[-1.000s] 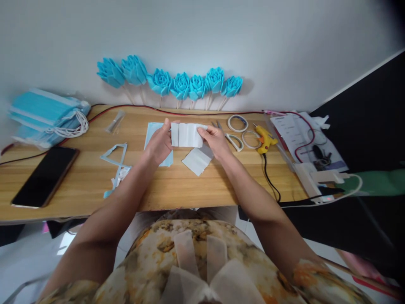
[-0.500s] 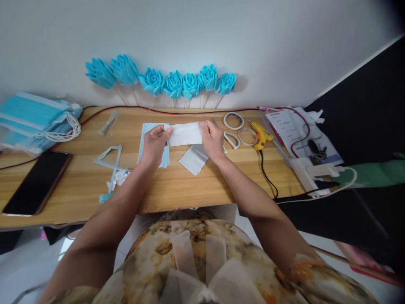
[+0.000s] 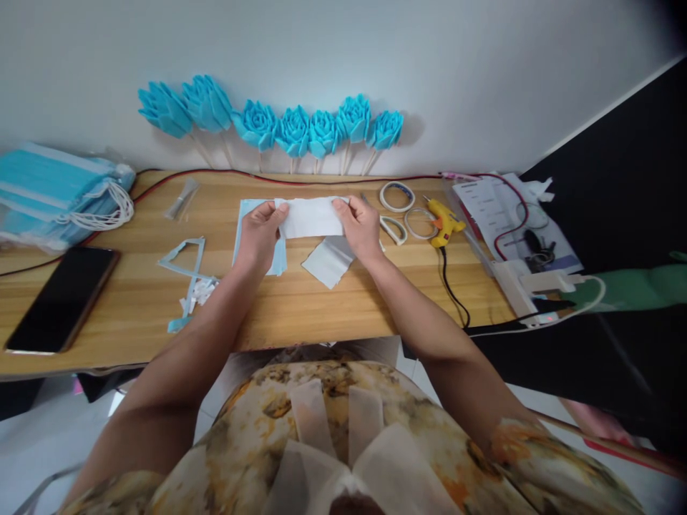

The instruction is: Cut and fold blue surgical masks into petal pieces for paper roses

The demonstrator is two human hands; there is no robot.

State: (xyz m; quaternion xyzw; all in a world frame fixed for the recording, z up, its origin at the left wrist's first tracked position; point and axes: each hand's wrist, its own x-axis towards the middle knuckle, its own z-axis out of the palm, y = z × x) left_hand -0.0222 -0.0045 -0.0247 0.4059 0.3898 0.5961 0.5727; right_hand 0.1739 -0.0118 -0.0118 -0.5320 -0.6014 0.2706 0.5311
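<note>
A white rectangular sheet (image 3: 312, 217) is stretched level between my two hands above the table. My left hand (image 3: 261, 232) pinches its left end between thumb and fingers. At the right end, my right hand (image 3: 361, 227) grips it the same way. Light blue sheets (image 3: 245, 214) lie flat on the table, partly under my left hand. Below the held sheet rests a loose pale grey-white piece (image 3: 327, 263), close to my right hand.
Blue flowers (image 3: 257, 123) on sticks lean against the wall. Left are packed masks (image 3: 51, 187), a phone (image 3: 63, 299) and blue strips (image 3: 182, 263). Right are tape rolls (image 3: 397, 197), a yellow glue gun (image 3: 443, 222), papers (image 3: 502, 214) and a power strip (image 3: 515, 292).
The whole view has shifted a little, with the table and flowers higher in the picture. Both hands still hold the white sheet, with almost the same grip.
</note>
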